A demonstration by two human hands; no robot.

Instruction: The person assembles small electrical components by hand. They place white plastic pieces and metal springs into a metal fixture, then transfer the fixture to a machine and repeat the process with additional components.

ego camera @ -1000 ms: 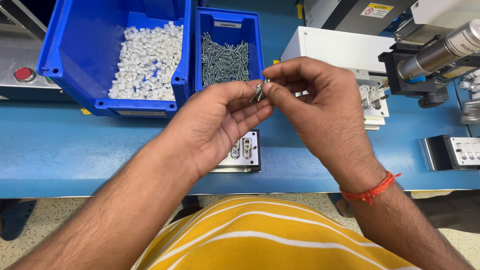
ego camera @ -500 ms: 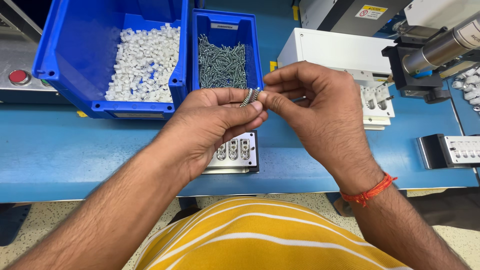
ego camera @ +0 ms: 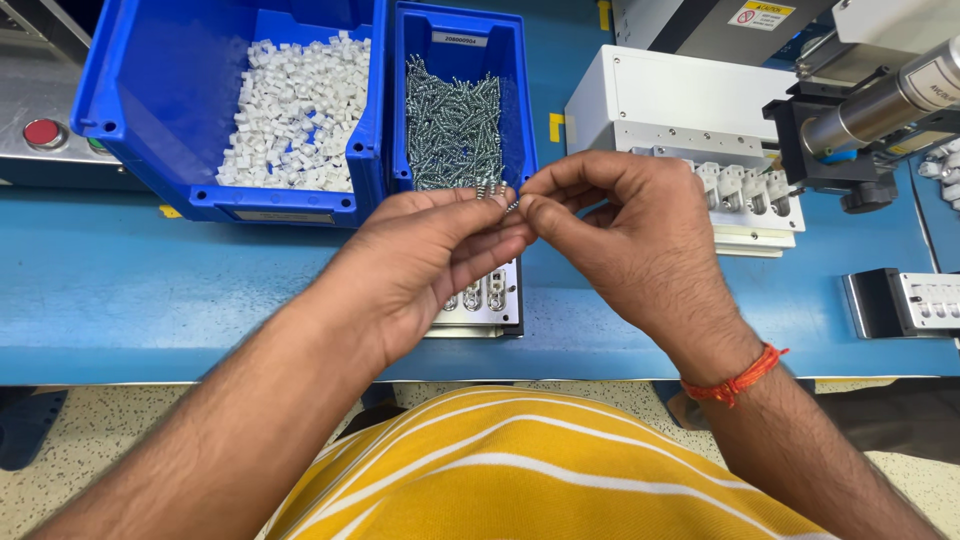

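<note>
Reaching in from lower left, the left hand (ego camera: 415, 265) cups palm-up, fingers curled around a few small silver metal screws (ego camera: 490, 192) at its fingertips. Behind it, a narrow blue plastic bin (ego camera: 520, 110) of screws bears a small white rectangular label on its back wall. The right hand (ego camera: 630, 240) pinches one small screw (ego camera: 512, 205) between thumb and forefinger.

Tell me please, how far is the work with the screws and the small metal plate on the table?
Done: cannot tell; the metal plate is partly hidden under the hands. In hand: the left hand and the right hand pinch a few small screws between the fingertips, above the plate. Left: the narrow blue bin holds many screws, and the wide blue bin holds many white plastic pieces.
</note>
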